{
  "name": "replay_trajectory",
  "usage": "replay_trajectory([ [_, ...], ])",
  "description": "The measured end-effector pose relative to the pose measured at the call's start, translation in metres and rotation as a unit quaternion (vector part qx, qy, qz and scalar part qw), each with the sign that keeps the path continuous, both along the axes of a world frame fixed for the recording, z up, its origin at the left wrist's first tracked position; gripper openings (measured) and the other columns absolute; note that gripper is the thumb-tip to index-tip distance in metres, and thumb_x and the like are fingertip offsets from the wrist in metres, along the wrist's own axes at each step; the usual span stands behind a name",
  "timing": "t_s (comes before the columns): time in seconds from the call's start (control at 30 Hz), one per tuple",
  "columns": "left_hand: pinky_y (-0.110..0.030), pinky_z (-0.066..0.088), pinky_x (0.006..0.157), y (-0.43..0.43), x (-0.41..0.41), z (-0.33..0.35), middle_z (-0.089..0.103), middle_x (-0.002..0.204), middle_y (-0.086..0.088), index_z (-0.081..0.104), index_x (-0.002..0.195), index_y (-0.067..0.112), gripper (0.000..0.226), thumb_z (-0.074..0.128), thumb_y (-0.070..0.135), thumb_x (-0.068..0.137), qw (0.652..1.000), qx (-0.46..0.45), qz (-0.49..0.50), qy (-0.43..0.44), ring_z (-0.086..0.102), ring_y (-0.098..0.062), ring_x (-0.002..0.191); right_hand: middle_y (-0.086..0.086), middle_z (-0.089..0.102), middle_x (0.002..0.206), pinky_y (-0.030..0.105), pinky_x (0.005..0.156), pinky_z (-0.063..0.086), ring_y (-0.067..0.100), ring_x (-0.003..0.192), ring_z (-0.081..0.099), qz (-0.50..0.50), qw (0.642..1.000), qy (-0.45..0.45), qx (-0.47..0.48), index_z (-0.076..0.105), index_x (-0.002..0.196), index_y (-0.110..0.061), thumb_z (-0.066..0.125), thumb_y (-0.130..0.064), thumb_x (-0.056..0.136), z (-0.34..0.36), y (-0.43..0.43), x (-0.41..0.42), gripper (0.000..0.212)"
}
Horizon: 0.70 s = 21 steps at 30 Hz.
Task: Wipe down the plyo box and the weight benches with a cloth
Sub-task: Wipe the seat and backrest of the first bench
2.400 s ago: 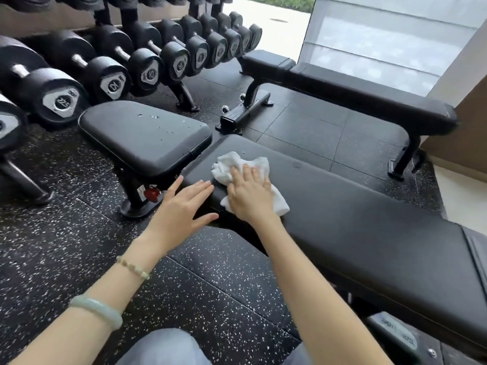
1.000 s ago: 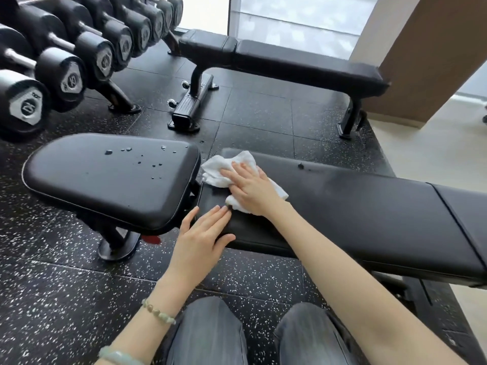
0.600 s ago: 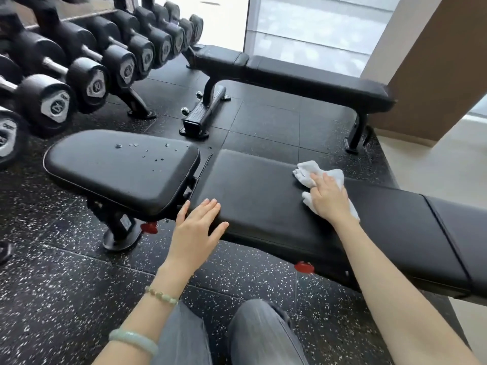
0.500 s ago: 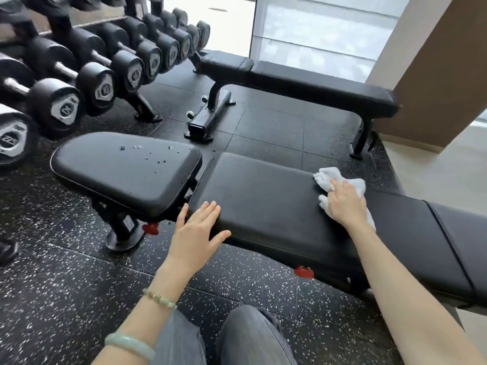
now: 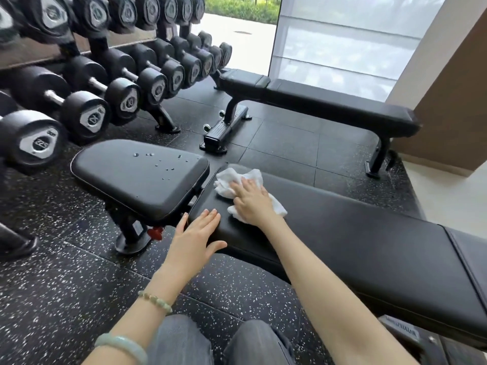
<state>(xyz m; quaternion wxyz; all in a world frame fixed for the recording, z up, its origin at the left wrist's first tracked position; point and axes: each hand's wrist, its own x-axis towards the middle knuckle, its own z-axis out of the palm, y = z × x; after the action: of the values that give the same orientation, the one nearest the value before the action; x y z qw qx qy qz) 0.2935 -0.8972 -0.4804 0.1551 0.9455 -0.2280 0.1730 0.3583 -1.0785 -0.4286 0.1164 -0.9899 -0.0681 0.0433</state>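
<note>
A black weight bench lies across the view; its long back pad (image 5: 355, 238) runs to the right and its seat pad (image 5: 137, 177), dotted with water drops, sits to the left. A white cloth (image 5: 229, 181) lies crumpled on the left end of the back pad. My right hand (image 5: 253, 204) presses flat on the cloth with straight fingers. On the near left corner of the same pad, my left hand (image 5: 195, 239) rests flat and holds nothing. A second black bench (image 5: 329, 104) stands behind. No plyo box is in sight.
A dumbbell rack (image 5: 105, 75) with several black dumbbells fills the left and back left. The speckled rubber floor (image 5: 66, 285) spreads in front. A brown wall (image 5: 453, 101) and pale floor lie to the right. My knees (image 5: 210, 343) show at the bottom.
My right hand slid the cloth from the middle of the back pad back to its left end near the seat pad. My left hand stayed on the pad's corner.
</note>
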Motion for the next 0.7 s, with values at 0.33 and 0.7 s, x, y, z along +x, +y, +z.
replay_trajectory([
  [0.33, -0.041, 0.021, 0.105, -0.003, -0.005, 0.000, 0.061, 0.127, 0.002, 0.063, 0.121, 0.013, 0.065, 0.037, 0.055, 0.079, 1.000, -0.015, 0.001, -0.020, 0.054, -0.014, 0.121, 0.003, 0.032, 0.149, 0.050, 0.102, 0.032, 0.022, 0.136, 0.025, -0.103, 0.992, -0.043, -0.059, 0.043, 0.137, -0.021, 0.028, -0.038, 0.088, -0.016, -0.104, -0.005, 0.053],
  [0.7, -0.043, 0.025, 0.103, -0.005, -0.003, -0.004, 0.062, 0.125, 0.006, 0.065, 0.119, 0.016, 0.062, 0.057, 0.053, 0.069, 0.998, -0.010, 0.013, -0.059, 0.053, -0.009, 0.120, 0.002, 0.029, 0.149, 0.050, 0.111, 0.016, 0.020, 0.140, 0.018, 0.005, 1.000, -0.021, -0.010, 0.037, 0.138, -0.027, 0.040, -0.031, 0.094, -0.001, 0.019, 0.088, 0.045],
])
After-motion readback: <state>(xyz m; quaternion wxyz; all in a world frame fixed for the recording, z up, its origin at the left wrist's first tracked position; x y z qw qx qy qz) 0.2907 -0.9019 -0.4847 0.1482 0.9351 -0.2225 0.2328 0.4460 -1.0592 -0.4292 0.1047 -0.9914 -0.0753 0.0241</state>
